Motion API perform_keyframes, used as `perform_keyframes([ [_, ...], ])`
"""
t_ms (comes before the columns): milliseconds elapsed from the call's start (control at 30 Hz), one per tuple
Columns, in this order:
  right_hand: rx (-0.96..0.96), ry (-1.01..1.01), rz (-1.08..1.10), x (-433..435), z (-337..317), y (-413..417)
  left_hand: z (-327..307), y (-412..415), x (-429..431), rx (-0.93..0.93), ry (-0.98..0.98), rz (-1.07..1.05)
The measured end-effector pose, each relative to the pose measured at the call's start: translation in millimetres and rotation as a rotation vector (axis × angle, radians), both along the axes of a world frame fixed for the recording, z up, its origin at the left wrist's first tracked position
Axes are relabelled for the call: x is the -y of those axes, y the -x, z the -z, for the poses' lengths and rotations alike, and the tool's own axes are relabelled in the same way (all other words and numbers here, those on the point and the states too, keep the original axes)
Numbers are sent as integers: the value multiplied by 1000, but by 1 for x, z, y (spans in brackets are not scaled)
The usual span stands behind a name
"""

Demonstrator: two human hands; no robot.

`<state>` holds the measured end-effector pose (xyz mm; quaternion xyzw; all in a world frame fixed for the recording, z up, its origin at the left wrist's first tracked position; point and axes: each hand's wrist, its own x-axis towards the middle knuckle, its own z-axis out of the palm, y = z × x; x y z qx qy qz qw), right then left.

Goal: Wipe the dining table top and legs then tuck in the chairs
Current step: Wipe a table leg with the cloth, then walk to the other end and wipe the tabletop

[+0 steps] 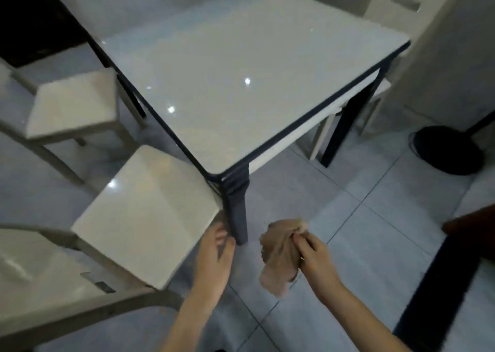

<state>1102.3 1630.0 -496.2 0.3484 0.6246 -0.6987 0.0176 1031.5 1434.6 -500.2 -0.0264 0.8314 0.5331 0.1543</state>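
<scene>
Standing pulled out along the table's left edge are the far chair (72,102) and the near chair (144,212), whose seat corner nearly meets the table leg (238,212). The left hand (217,255) reaches to that corner with its fingers mostly straight; blur hides any grip. The glossy table (241,70) has a dark rim. The right hand (316,255) pinches a crumpled tan cloth (281,258) over open floor tiles (361,231) just right of the leg. Farther right stands a dark round thing (450,150), its contents indiscernible.
</scene>
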Motion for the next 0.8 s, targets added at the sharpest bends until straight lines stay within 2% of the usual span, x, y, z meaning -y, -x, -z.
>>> perform_keyframes([
  [200, -13, -154, -119, -2, -206, -81, -184, -104, 44, 103, -26, -3],
  [333, -69, -206, -168, 2, -268, -129, -240, -154, 78, 64, 22, -43],
  [467, -18, -219, -247, 7, -265, -182, -259, -223, 97, 53, 80, -161],
  [567, 44, -191, -293, 10, -251, -205, -254, -285, 112, 142, 112, -275],
  [600, 65, -156, -346, 9, -247, -212, -249, -306, 118, 180, 105, -322],
  [633, 62, -174, -500, 10, -238, -216, -245, -328, 126, 206, 96, -372],
  [667, 2, -183, -565, 13, -232, -214, -242, -348, 134, 234, 67, -439],
  [700, 59, -25, -491, 13, -220, -216, -240, -367, 143, 274, 32, -523],
  [733, -160, -64, -533, 14, -209, -220, -234, -385, 154, 305, -5, -614],
  [767, -150, -223, -646, 16, -199, -225, -228, -402, 165, 332, -34, -700],
  [800, -120, -153, -685, 36, -203, -227, -217, -421, 176, 348, -62, -776],
])
